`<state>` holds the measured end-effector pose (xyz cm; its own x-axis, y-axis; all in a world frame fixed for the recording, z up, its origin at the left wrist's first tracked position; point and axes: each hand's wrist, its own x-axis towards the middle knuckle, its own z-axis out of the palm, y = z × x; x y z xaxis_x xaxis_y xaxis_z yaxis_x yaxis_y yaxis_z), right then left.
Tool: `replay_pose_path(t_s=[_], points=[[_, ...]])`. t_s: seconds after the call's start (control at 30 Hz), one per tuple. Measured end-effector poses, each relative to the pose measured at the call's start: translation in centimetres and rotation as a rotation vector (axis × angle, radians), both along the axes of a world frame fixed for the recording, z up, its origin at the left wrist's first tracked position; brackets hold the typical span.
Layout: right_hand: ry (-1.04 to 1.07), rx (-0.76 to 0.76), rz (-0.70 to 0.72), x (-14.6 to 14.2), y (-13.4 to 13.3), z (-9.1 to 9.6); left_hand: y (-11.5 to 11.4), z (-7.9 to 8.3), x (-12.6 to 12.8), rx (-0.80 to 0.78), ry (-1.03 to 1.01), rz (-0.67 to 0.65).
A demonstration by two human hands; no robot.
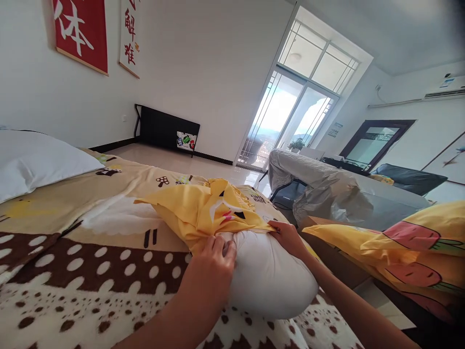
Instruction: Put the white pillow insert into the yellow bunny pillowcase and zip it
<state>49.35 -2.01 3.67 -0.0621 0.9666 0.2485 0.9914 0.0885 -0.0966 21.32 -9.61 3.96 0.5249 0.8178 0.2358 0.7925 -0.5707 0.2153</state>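
A white pillow (272, 276) lies on the patterned bed blanket (141, 264), its far end inside a yellow pillowcase (196, 208) with a printed cartoon face. The near part of the pillow bulges out bare toward me. At the left of the case's opening, my left hand (214, 264) has its fingers curled on the yellow cloth. My right hand (286, 237) pinches the edge of the opening on the right side. The yellow fabric beyond both hands is bunched and wrinkled. How far the pillow reaches inside the case is hidden.
Another white pillow (39, 157) rests at the bed's left. On the right, yellow carrot-print fabric (414, 252) hangs over a brown box-like surface. Farther back stand plastic-covered furniture (327, 189), a black folded frame (163, 128) against the wall, and glass doors (283, 111).
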Motion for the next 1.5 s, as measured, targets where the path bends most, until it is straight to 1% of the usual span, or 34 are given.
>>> replay_pose_path(t_s=[0.07, 0.13, 0.23, 0.3, 0.37, 0.57, 0.67, 0.8, 0.93, 1.0, 1.13, 1.27, 1.37, 1.43, 1.5], points=[[0.027, -0.001, -0.014, 0.7, 0.0, -0.2, 0.1, -1.3, 1.2, 0.054, -0.034, -0.009], [0.051, 0.001, -0.029, 1.1, -0.1, -0.4, 0.8, -2.4, 1.9, 0.076, -0.108, -0.025], [0.065, 0.007, -0.05, 0.9, -0.5, -0.6, 2.4, -3.5, 2.2, 0.017, -0.171, 0.007], [0.046, -0.002, -0.055, 0.4, -0.6, -0.5, 3.3, -3.9, 2.1, -0.026, -0.137, 0.065], [0.017, -0.017, -0.047, -0.3, -0.5, -0.1, 3.8, -4.1, 1.9, -0.008, -0.103, 0.13], [-0.003, -0.037, -0.039, -1.3, -0.5, 0.5, 4.0, -4.4, 1.5, 0.237, -0.109, 0.208], [-0.014, -0.033, -0.052, -1.5, -0.8, 0.3, 4.1, -4.4, 1.4, 0.236, -0.107, 0.212], [-0.047, -0.04, -0.059, -2.2, -1.1, 0.4, 4.2, -4.1, 1.3, 0.112, -0.076, 0.171], [-0.068, -0.061, -0.047, -3.2, -1.1, 0.8, 4.3, -4.2, 1.0, 0.037, -0.098, 0.184], [-0.084, -0.086, -0.053, -3.6, -0.9, 1.1, 4.4, -4.4, 0.9, 0.028, -0.156, 0.183], [-0.134, -0.128, -0.059, -4.7, -0.5, 1.7, 4.6, -4.4, 1.0, 0.01, -0.373, 0.162], [-0.198, -0.138, -0.06, -6.0, -0.2, 2.1, 4.6, -3.2, 0.7, -0.103, -0.601, 0.2], [-0.23, -0.128, -0.045, -6.9, 0.0, 2.1, 4.2, -2.1, 0.2, -0.184, -0.715, 0.14], [-0.25, -0.133, -0.036, -7.4, 0.2, 2.1, 3.8, -1.6, -0.1, -0.188, -0.697, 0.074], [-0.262, -0.142, -0.028, -7.8, 0.3, 2.1, 3.4, -1.4, -0.2, -0.15, -0.607, 0.048]])
